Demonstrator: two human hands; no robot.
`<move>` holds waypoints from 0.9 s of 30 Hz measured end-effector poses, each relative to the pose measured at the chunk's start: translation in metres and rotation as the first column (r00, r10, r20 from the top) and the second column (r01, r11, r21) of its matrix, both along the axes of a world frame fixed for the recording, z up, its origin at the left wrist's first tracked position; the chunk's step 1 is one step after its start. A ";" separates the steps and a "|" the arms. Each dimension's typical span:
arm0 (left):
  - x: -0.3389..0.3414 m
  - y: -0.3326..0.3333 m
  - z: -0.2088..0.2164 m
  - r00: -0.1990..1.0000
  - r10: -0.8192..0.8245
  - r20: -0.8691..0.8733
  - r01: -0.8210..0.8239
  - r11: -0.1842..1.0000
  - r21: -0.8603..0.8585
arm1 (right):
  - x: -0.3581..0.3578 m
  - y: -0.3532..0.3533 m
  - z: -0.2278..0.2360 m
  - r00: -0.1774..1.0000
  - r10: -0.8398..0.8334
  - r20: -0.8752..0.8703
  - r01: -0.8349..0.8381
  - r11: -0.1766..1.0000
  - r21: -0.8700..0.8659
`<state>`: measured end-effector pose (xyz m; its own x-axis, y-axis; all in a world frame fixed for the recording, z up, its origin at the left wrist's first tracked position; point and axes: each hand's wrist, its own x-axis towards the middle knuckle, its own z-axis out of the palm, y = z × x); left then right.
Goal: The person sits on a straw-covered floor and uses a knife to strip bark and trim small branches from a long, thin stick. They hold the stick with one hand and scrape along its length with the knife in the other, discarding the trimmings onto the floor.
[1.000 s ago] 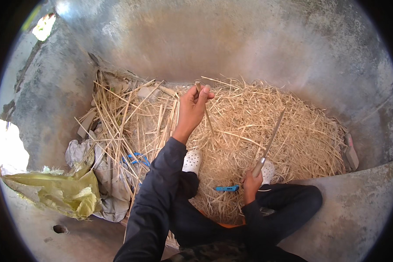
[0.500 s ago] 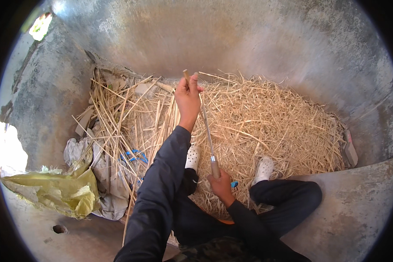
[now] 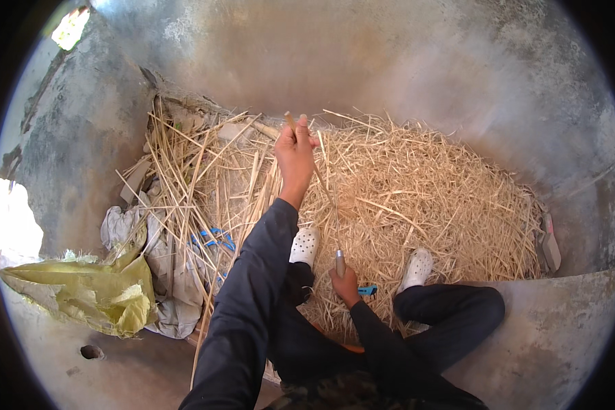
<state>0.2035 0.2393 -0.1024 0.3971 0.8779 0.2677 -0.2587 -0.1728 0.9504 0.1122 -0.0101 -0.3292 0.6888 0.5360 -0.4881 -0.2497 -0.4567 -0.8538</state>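
My left hand (image 3: pixel 296 160), stretched far forward, is closed around a tan strip of split cane or bamboo (image 3: pixel 290 121). One end sticks out beyond the fingers, and the rest slants down toward the knife. Nearer to me, my right hand (image 3: pixel 346 287) grips the wooden handle (image 3: pixel 340 265) of a knife with a metal collar. Its thin blade (image 3: pixel 337 222) points away from me, up toward the strip. Where blade and strip meet is hard to make out against the shavings. A small teal object (image 3: pixel 367 290) lies beside my right wrist.
Pale shavings (image 3: pixel 430 198) cover the floor between my white clogs (image 3: pixel 415 268) and the concrete wall (image 3: pixel 362 55). Long strips (image 3: pixel 184 164) lie heaped at left, with blue straps (image 3: pixel 215 239) among them. A yellow-green sack (image 3: pixel 89 290) and grey cloth (image 3: pixel 178 318) sit nearby.
My right hand has drawn the knife slightly back toward me and to the right. More of the strip shows below my left hand, which has hardly moved.
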 end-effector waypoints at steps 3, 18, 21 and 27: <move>0.010 -0.009 -0.003 0.996 -0.082 0.048 0.084 0.995 -0.052 | 0.018 0.009 0.020 0.814 0.039 -0.580 0.063 0.986 0.155; 0.011 -0.017 -0.005 0.974 -0.104 0.202 0.136 0.978 -0.156 | -0.004 0.021 0.022 0.943 -0.048 0.328 -0.044 0.963 0.268; 0.016 -0.017 -0.010 0.969 -0.106 0.222 0.135 0.983 -0.121 | -0.007 -0.013 -0.062 0.992 -0.004 0.124 0.010 0.998 -0.055; 0.009 -0.019 -0.009 0.959 -0.141 0.246 0.181 0.972 -0.148 | 0.023 -0.037 -0.074 0.792 -0.173 -0.585 0.138 0.985 -0.103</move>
